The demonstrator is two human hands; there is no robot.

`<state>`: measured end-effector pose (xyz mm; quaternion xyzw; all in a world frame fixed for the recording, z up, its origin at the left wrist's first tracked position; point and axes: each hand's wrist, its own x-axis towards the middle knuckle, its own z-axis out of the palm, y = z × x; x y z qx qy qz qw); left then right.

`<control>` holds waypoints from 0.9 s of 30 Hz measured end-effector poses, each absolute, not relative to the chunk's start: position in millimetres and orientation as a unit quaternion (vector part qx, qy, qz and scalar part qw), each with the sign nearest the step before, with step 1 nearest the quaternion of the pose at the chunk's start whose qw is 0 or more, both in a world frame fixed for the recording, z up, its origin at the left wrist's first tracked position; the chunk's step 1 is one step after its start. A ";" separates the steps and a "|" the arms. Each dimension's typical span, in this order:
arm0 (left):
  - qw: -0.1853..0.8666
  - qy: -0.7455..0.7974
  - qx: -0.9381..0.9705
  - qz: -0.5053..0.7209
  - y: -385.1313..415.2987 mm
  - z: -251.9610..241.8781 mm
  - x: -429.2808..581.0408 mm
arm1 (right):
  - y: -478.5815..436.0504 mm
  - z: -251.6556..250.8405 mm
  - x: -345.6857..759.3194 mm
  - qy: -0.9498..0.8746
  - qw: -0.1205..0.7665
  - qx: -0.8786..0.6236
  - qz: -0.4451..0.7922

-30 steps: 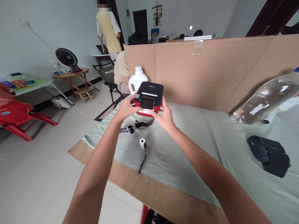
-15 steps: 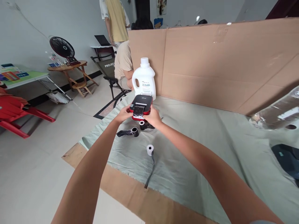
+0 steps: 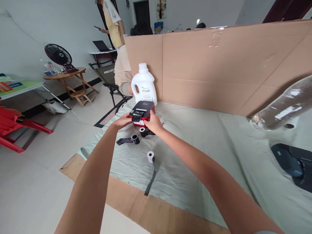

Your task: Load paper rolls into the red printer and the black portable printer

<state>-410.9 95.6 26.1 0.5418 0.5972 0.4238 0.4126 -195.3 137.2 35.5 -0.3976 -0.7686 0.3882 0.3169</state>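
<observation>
A red and black label printer point(image 3: 145, 107) is between my two hands, with a strip of black tape or paper hanging from its front slot. My left hand point(image 3: 123, 121) grips its left side, and my right hand point(image 3: 153, 123) clasps the right front corner. Close behind it stands a white detergent jug point(image 3: 144, 85). Just in front lie a small black roll point(image 3: 142, 131) and another black roll point(image 3: 135, 139) with its tail unwound to the left. Nearer to me is a white-ended roll point(image 3: 150, 156), its dark strip trailing toward the cloth's edge.
A cardboard panel point(image 3: 200, 71) walls off the back of the cloth-covered table point(image 3: 190, 169). At right lie a plastic-wrapped bundle point(image 3: 285, 100) and a dark device point(image 3: 290, 162). People are beyond the panel's left end, by a folding chair point(image 3: 104, 72).
The printer has turned slightly and come lower in my hands, its right side now showing. My view has shifted a little to the right. The standing person behind has moved and holds something flat.
</observation>
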 end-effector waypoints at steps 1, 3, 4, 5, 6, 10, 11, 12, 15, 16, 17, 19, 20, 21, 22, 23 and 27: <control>0.396 0.607 0.546 0.421 91.5 29.1 -410.1 | 132.9 37.8 -191.3 -0.772 0.310 -0.399 0.386; 0.357 0.621 0.551 0.428 77.5 33.3 -408.6 | 122.6 39.7 -169.6 -0.781 0.310 -0.400 0.366; 0.334 0.627 0.551 0.438 66.9 34.2 -407.3 | 117.2 39.0 -149.2 -0.785 0.319 -0.402 0.347; 0.307 0.634 0.549 0.450 53.7 34.2 -405.0 | 112.2 37.1 -121.4 -0.789 0.334 -0.405 0.319; 0.275 0.641 0.542 0.469 38.3 33.3 -401.3 | 107.5 34.0 -86.3 -0.795 0.349 -0.406 0.284; 0.116 0.655 0.484 0.568 -36.8 26.8 -365.3 | 89.6 19.5 103.8 -0.780 0.363 -0.505 0.068; 0.072 0.662 0.474 0.577 -55.3 27.2 -349.0 | 85.2 17.7 153.9 -0.751 0.342 -0.565 0.010; 0.013 0.653 0.473 0.591 -72.0 29.6 -329.3 | 81.5 17.0 200.6 -0.713 0.298 -0.634 -0.036; -0.039 0.531 0.578 0.619 -102.3 46.5 -256.1 | 76.5 19.3 303.6 -0.561 0.155 -0.809 -0.080; -0.035 0.475 0.632 0.612 -104.1 53.0 -229.6 | 76.6 20.3 323.2 -0.533 0.118 -0.836 -0.061; -0.026 0.423 0.677 0.602 -101.8 58.4 -203.2 | 76.6 21.0 335.7 -0.518 0.093 -0.849 -0.032; 0.002 0.351 0.735 0.580 -87.6 62.7 -152.3 | 74.7 21.3 343.0 -0.514 0.087 -0.853 0.019; 0.022 0.332 0.753 0.568 -77.2 61.0 -127.8 | 71.9 21.1 339.5 -0.518 0.099 -0.849 0.034; 0.044 0.326 0.764 0.556 -65.4 56.5 -104.1 | 67.4 20.8 332.5 -0.524 0.115 -0.843 0.039; 0.070 0.331 0.766 0.546 -53.2 49.7 -81.4 | 61.2 20.3 322.4 -0.534 0.132 -0.835 0.034; 0.096 0.345 0.767 0.533 -40.9 40.9 -60.1 | 53.3 19.8 309.9 -0.545 0.149 -0.825 0.026; 0.234 0.443 0.771 0.393 -3.3 -2.3 0.5 | 11.0 17.0 244.8 -0.619 0.216 -0.755 0.017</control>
